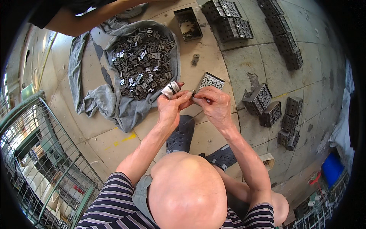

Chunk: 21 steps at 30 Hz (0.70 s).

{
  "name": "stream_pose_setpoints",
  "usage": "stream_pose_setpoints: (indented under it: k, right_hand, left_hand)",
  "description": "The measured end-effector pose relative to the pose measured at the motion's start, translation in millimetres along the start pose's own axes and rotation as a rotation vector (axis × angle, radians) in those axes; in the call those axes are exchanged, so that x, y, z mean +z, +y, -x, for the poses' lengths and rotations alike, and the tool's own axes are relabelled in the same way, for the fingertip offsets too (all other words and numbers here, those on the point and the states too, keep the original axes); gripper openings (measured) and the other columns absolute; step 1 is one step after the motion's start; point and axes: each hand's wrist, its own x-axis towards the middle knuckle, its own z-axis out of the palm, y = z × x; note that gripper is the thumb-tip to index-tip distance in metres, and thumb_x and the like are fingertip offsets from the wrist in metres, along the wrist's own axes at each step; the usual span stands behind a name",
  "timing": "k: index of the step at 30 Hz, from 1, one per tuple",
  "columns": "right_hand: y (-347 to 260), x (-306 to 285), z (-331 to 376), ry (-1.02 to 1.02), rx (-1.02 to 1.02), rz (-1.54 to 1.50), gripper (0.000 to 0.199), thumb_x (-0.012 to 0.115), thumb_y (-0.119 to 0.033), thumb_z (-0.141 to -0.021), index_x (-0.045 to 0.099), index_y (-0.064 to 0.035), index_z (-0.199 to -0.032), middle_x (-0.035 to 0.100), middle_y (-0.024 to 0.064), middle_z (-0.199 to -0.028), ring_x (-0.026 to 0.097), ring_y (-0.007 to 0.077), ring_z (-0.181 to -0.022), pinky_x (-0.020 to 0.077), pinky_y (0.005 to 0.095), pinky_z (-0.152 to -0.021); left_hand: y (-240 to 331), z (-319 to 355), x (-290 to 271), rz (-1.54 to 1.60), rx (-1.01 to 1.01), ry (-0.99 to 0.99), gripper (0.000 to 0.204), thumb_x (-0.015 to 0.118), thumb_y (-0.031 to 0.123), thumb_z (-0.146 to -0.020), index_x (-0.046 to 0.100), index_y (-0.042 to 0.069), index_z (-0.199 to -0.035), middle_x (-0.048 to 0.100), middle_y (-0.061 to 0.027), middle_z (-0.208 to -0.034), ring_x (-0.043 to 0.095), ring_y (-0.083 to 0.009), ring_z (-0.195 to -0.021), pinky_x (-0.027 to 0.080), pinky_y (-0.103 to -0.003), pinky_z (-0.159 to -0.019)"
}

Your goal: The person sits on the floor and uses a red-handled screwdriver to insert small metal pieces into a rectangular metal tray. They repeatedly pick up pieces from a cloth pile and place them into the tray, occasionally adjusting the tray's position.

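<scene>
Head view, both hands [192, 100] pinched on a small metal piece [193, 97], mostly hidden by fingers [183, 98].

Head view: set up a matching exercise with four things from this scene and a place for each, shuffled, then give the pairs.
1. pile of small metal brackets
2. empty rectangular metal tray
3. wire mesh cage
4. dark clogs

A. lower left
B. on the grey cloth
C. below the left hand and right hand
D. top centre, on the floor

Pairs: 1-B, 2-D, 3-A, 4-C
</scene>
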Motion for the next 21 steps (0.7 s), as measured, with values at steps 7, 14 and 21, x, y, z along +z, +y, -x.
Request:
stream_pose_setpoints:
  k: [7, 14, 21]
  right_hand:
    - [2, 9, 37, 0.003, 0.154, 0.118, 0.016, 0.083, -0.001, -0.085, 0.07, 0.0015, -0.093, 0.071, 0.0073, -0.083, 0.065, 0.0139, -0.068, 0.0523, 0.0299, -0.061]
    - [15, 3, 43, -0.015, 0.291, 0.05, 0.02, 0.084, -0.004, -0.085, 0.07, 0.0007, -0.099, 0.073, 0.0062, -0.085, 0.068, 0.0119, -0.073, 0.0553, 0.0285, -0.066]
    - [32, -28, 20, -0.05, 0.355, 0.027, 0.017, 0.081, -0.005, -0.088, 0.077, 0.0025, -0.103, 0.076, 0.0058, -0.081, 0.069, 0.0104, -0.071, 0.0555, 0.027, -0.064]
  left_hand:
    - [-10, 12, -13, -0.519, 0.198, -0.111, 0.037, 0.082, -0.004, -0.087, 0.07, -0.004, -0.122, 0.079, -0.012, -0.098, 0.075, -0.0154, -0.09, 0.063, -0.031, -0.086]
    - [-13, 1, -13, -0.593, 0.191, -0.252, 0.038, 0.082, -0.002, -0.089, 0.069, -0.004, -0.124, 0.079, -0.0097, -0.098, 0.074, -0.0132, -0.092, 0.063, -0.029, -0.086]
    - [-17, -20, -2, -0.608, 0.28, -0.301, 0.046, 0.082, -0.002, -0.089, 0.066, -0.001, -0.131, 0.079, -0.0104, -0.104, 0.074, -0.014, -0.097, 0.062, -0.031, -0.09]
